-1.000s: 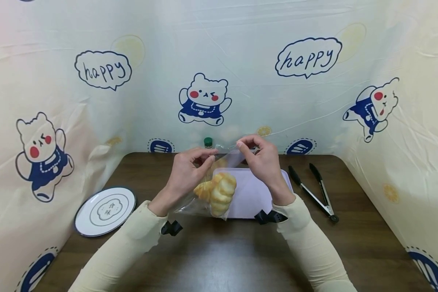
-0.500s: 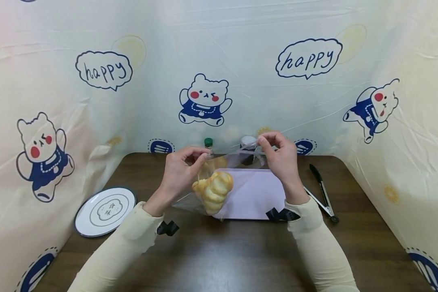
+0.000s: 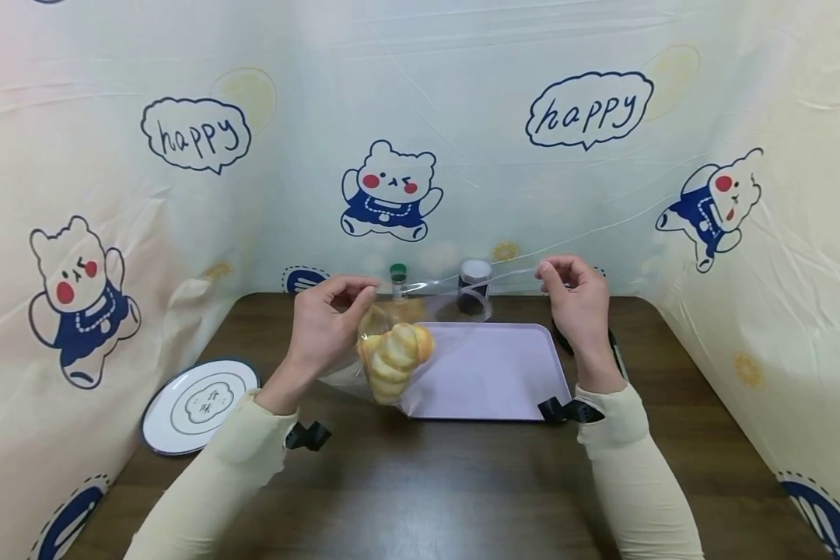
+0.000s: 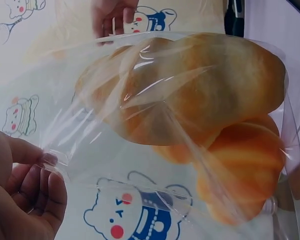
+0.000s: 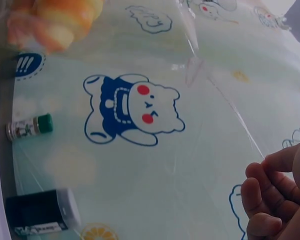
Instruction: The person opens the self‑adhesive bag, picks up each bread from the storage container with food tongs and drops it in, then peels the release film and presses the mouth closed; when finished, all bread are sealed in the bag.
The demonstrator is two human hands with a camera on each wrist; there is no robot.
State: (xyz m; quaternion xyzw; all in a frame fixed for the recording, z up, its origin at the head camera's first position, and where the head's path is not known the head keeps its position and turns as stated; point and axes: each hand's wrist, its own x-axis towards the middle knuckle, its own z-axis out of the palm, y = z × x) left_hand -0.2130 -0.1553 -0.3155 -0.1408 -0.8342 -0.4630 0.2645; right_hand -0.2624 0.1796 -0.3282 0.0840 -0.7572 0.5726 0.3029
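Note:
A clear plastic bag (image 4: 90,150) hangs over the table, tilted, with a pale bread roll (image 3: 395,358) and an orange-brown bun (image 4: 240,172) inside. My left hand (image 3: 325,323) pinches the bag's upper left edge between thumb and forefinger. Far over to the right, my right hand (image 3: 577,299) pinches the end of a thin clear plastic strip (image 5: 235,112) that stretches back to the bag. Under the stretched plastic lies a lilac tray (image 3: 490,373), partly covered by the bag at its left end.
At the back stand a small green-capped jar (image 3: 398,280) and a dark jar with a white lid (image 3: 474,284). A blue-rimmed white plate (image 3: 203,404) lies at the left. Tongs (image 3: 619,354) lie on the right, mostly hidden behind my right hand and wrist.
My hands have moved apart, the right going far to the right and the left a little left. The bag with the bread has shifted left, uncovering more tray and the dark jar.

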